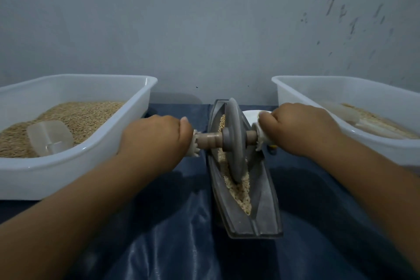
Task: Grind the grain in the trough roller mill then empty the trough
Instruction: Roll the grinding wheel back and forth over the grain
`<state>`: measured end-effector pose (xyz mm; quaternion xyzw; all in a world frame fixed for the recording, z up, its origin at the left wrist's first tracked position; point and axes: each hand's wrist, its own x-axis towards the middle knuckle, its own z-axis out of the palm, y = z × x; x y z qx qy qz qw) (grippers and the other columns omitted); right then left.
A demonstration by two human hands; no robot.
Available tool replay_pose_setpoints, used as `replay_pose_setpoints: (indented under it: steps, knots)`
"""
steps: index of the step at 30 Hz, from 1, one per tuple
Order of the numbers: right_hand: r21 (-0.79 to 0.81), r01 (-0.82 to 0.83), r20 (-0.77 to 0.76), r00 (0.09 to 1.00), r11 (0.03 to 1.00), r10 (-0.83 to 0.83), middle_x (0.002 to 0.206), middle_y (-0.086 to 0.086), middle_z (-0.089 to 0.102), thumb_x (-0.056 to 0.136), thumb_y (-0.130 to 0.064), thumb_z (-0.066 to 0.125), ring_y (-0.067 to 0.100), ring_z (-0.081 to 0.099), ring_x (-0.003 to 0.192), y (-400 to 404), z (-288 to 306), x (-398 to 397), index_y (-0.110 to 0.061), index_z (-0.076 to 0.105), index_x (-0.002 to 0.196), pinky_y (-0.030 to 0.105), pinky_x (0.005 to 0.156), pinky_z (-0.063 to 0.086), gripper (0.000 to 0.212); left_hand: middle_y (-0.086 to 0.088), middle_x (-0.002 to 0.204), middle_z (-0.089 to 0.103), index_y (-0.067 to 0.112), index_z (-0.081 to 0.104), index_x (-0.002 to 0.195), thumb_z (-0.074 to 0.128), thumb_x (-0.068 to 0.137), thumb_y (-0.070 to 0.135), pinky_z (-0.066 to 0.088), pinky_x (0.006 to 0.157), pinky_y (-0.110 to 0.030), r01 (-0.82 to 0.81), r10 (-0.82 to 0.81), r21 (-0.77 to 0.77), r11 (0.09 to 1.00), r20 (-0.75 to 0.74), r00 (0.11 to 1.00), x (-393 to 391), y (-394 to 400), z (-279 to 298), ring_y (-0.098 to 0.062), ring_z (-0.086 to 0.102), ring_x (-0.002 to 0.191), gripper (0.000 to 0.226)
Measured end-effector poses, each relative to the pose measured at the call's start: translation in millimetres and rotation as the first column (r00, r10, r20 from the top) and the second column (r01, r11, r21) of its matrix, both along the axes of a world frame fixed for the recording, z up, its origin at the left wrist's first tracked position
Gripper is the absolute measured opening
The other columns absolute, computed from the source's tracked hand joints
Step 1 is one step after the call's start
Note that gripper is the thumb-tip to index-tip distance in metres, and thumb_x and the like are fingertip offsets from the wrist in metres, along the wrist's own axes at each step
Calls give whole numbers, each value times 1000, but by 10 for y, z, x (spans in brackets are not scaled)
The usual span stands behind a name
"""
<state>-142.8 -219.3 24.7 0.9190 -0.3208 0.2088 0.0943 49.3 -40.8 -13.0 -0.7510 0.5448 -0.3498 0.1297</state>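
You are in the grinding step: your left hand [156, 136] and right hand [300, 127] each have their fingers curled tight round an end of the axle [209, 141], with the wheel [235, 141] standing upright in the trough [261, 211] between them, about midway along it and a little toward the far end. The grain [238, 191] lies in the groove on both sides of the wheel, most of it piled at the near end, and it looks only partly broken, so emptying is not yet due. The next move, as I judge it, calls for an even push from both hands so the wheel rolls straight along the groove and does not ride up a wall. Watch the edges: the left tub [127, 145] sits just beside your left knuckles, the right tub [281, 88] close to your right wrist, and a white bowl [252, 116] lies just behind the right hand. The wall is near the far tip, so open room lies mainly toward you, over the blue cloth [172, 245]
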Motion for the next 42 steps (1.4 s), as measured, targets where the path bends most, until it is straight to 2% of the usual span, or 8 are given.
replay_pose_setpoints:
  steps: [4, 9, 19, 22, 24, 29, 37, 42]
  knots:
    - [-40, 38, 159, 987, 998, -31, 53, 4, 47, 94, -46, 26, 20, 43, 50, -259, -81, 267, -16, 49, 51, 27, 48, 23, 58, -10, 104, 57, 6, 31, 127, 43, 95, 20, 41, 61, -37, -126, 126, -92, 988, -3, 992, 195, -401, 78, -30, 59, 86, 37]
    - [-16, 47, 213, 976, 999, -42, 55, 5, 49, 92, -41, 27, 22, 44, 52, -438, -104, 433, -14, 51, 54, 28, 49, 25, 53, -10, 97, 57, 9, 45, 111, 48, 92, 17, 43, 62, -36, -128, 126, -95, 987, -21, 992, 280, -572, 185, -30, 59, 83, 21]
    - [94, -18, 26, 1000, 995, 16, 58, 4, 52, 95, -41, 33, 21, 50, 57, 148, -46, -263, -16, 47, 55, 32, 51, 32, 49, -7, 92, 52, 8, 12, 116, 61, 84, 30, 39, 56, -35, -18, 17, 42, 999, 18, 1000, -252, 186, 211, -22, 40, 69, 62]
    - [71, -25, -15, 1000, 997, 26, 56, 3, 49, 97, -41, 34, 19, 47, 54, 274, 51, -385, -14, 43, 57, 31, 49, 27, 49, -17, 69, 56, -5, 31, 115, 83, 51, 16, 36, 42, -32, 169, -167, -30, 985, 41, 985, -302, 376, 224, -31, 51, 48, 85]
    - [-3, -39, -42, 998, 999, 39, 56, 1, 47, 98, -40, 34, 16, 45, 53, 282, 69, -377, -16, 40, 58, 28, 48, 29, 47, -21, 58, 52, -11, 45, 107, 85, 41, 5, 39, 38, -32, 250, -249, -88, 964, 22, 968, -269, 362, 193, -34, 49, 40, 78]
    - [4, 2, 46, 999, 1000, -3, 59, 5, 51, 96, -41, 30, 21, 47, 55, -2, -56, -28, -17, 46, 56, 29, 52, 32, 50, -9, 99, 59, 4, 24, 128, 53, 89, 26, 38, 54, -34, -5, 11, -54, 999, 104, 995, -70, -11, 39, -28, 59, 79, 54]
    - [40, 49, 180, 982, 998, -55, 60, 7, 52, 93, -41, 26, 22, 44, 53, -480, -77, 475, -13, 51, 56, 29, 49, 25, 53, -11, 98, 58, 7, 45, 115, 49, 92, 19, 46, 65, -37, -123, 123, -47, 991, -3, 992, 283, -595, 219, -31, 60, 84, 25]
    - [10, -15, 72, 997, 1000, 14, 58, 6, 46, 95, -38, 31, 21, 42, 53, -274, -29, 292, -16, 43, 56, 28, 49, 24, 47, -10, 108, 57, 7, 31, 129, 50, 93, 24, 53, 77, -41, -117, 119, 36, 993, -75, 990, 159, -378, 146, -29, 60, 91, 44]
